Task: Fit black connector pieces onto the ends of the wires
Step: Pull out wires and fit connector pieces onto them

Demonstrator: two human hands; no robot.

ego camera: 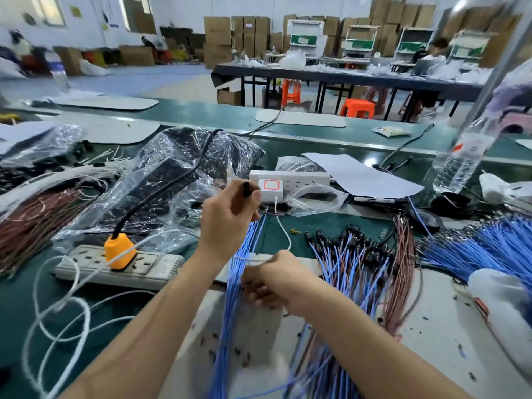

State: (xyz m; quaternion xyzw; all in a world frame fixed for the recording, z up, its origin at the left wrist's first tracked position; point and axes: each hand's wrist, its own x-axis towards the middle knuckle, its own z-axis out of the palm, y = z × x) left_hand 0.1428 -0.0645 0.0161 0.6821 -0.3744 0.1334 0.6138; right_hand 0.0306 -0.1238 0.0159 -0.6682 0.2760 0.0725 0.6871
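Left hand (227,214): fingers pinch a black connector piece (246,189), raised over the tabletop (311,226). Right hand (270,280): fingers curled round the blue wires (230,312); fingertips blurred, partly hidden.

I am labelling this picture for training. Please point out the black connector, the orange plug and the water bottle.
black connector (246,188): head view, its exposed top end.
orange plug (119,250): head view, middle of its body.
water bottle (456,168): head view, its clear lower half.
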